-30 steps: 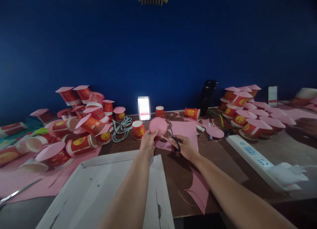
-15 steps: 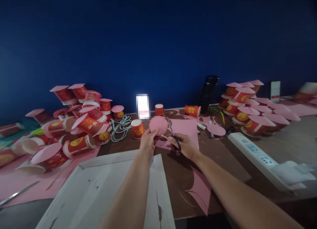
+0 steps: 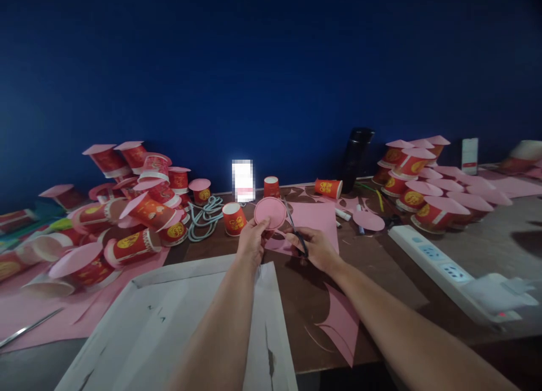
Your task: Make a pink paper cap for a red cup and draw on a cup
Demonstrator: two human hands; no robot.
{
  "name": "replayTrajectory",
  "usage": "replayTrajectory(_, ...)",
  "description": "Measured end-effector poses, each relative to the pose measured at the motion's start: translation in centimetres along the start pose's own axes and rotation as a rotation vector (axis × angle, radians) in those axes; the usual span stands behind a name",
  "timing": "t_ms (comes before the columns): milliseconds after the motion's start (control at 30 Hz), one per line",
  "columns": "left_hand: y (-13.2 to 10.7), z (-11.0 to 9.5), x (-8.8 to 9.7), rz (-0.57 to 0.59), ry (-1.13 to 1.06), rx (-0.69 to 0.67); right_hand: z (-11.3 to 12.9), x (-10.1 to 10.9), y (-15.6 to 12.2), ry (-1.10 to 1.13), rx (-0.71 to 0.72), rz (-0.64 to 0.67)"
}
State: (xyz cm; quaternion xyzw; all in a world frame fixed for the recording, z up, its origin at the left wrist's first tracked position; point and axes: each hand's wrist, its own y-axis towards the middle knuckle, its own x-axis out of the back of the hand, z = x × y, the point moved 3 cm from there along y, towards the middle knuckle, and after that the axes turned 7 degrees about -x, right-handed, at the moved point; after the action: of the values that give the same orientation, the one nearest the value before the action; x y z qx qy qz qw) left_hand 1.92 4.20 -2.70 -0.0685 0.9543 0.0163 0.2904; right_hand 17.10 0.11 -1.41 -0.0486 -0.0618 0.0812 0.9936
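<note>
My left hand point(image 3: 253, 241) pinches a round pink paper disc point(image 3: 270, 211) by its lower edge, thumb on its face. A curved line runs just inside the disc's rim. In my right hand point(image 3: 315, 247) are black-handled scissors point(image 3: 301, 242), their blades pointing up beside the disc's right edge. Whether the blades touch the paper I cannot tell. Beneath the hands lies a pink sheet point(image 3: 315, 216). A red paper cup point(image 3: 234, 219) stands left of the disc, and another red cup point(image 3: 271, 187) is behind it.
Red cups with pink discs pile up at left point(image 3: 135, 244) and right point(image 3: 417, 162). A white power strip point(image 3: 434, 258) lies at right, a white board point(image 3: 139, 329) in front. Behind stand a black bottle point(image 3: 356, 159) and a lit phone point(image 3: 243, 181). A pink offcut point(image 3: 342, 326) lies near the edge.
The view has shifted very slightly. Both hands hold nearly the same pose, with the disc and the scissors still side by side.
</note>
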Motion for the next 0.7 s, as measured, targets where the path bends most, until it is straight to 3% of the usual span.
replayTrajectory(700, 0.09, 0.13, 0.20, 0.014, 0.008, 0.011, -0.67, 0.11, 0.37, -0.011, 0.050, 0.015)
